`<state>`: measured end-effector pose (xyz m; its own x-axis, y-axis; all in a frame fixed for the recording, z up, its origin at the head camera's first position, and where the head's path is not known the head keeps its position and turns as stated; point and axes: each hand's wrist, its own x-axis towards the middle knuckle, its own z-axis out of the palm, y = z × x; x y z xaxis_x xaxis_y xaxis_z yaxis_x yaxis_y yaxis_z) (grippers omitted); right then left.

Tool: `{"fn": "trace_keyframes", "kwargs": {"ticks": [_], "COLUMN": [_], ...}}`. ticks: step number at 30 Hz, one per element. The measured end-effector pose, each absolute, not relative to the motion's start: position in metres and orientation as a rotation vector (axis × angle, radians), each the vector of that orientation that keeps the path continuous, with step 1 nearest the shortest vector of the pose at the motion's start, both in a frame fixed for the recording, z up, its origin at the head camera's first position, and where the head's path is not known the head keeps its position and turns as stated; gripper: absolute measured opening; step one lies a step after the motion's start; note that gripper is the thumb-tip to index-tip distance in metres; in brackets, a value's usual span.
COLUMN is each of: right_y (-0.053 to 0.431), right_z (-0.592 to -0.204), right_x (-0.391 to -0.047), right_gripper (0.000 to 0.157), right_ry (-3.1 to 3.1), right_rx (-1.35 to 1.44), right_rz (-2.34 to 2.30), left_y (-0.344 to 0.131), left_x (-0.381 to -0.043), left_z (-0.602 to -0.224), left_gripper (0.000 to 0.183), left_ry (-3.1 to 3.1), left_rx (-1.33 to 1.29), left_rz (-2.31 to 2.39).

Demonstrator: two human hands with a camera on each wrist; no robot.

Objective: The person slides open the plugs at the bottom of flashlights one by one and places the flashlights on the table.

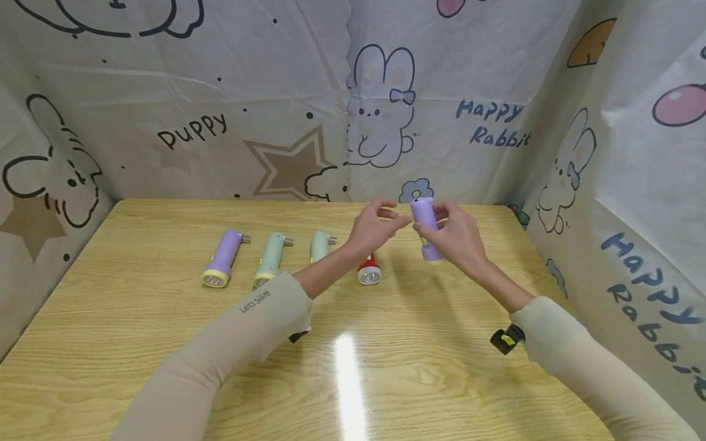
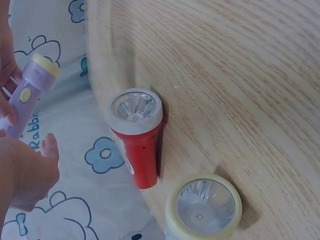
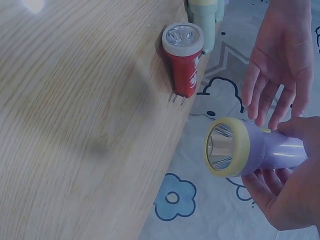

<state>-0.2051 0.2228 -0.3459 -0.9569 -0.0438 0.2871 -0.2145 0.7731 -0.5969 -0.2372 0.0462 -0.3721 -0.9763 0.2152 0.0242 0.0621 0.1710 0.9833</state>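
Observation:
A purple flashlight (image 1: 423,214) with a yellow head is held up over the table's far side by my right hand (image 1: 456,236). The thumb and fingers grip its body, and its lens (image 3: 220,146) faces down toward the tabletop. My left hand (image 1: 376,229) hovers just left of it, fingers spread loosely, with nothing in it. Below the left hand, partly hidden by it in the head view, lies a red flashlight (image 2: 140,155) with a white head. Two metal prongs (image 3: 179,99) stick out at its tail in the right wrist view.
Left of the red one, a row holds two mint-green flashlights (image 1: 273,252) (image 1: 318,245) and another purple flashlight (image 1: 224,254), each with prongs out to the side. The left forearm partly covers the green ones. Printed cloth (image 1: 220,159) hangs behind the wooden table (image 1: 441,392).

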Motion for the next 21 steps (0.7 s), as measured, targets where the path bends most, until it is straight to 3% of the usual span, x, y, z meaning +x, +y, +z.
{"fn": "trace_keyframes", "kwargs": {"ticks": [21], "right_y": [0.2148], "right_z": [-0.3426], "right_x": [-0.2015], "right_gripper": [0.049], "right_ry": [-2.625], "right_rx": [0.208], "right_rz": [0.984], "left_y": [0.0550], "left_x": [-0.2327], "left_z": [-0.3656], "left_gripper": [0.048], "left_ry": [2.216], "left_rx": [0.376], "left_rz": [2.032]}}
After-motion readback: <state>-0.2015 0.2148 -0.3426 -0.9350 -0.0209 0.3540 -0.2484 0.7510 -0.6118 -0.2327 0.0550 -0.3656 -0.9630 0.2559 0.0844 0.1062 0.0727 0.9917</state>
